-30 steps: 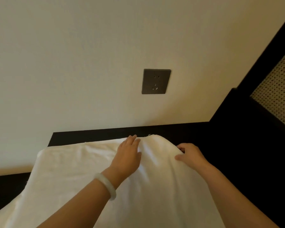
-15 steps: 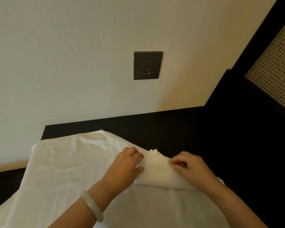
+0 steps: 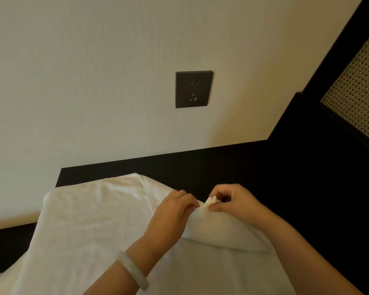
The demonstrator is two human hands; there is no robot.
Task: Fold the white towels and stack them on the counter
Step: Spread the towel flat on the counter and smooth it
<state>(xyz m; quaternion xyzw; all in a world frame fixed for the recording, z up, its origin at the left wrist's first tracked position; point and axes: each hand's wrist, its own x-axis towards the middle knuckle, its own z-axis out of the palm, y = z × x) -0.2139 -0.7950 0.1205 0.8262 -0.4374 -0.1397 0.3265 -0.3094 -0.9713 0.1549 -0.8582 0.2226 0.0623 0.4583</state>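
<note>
A white towel (image 3: 90,226) lies spread over the black counter (image 3: 254,171), reaching down to the bottom edge of the view. Its far right corner is folded back toward me and lifted into a small peak. My left hand (image 3: 170,211) pinches that corner from the left, with a pale bangle on its wrist. My right hand (image 3: 232,201) pinches the same corner from the right, thumb below and fingers curled above. The two hands almost touch at the corner.
A cream wall rises behind the counter, with a dark power socket (image 3: 193,89) on it. At the right stands a black frame with a woven cane panel (image 3: 358,86). Bare black counter lies to the right of the towel.
The towel's far right corner has been pulled back from the wall edge toward me and folded over. Both hands went from lying on the towel to pinching the corner together.
</note>
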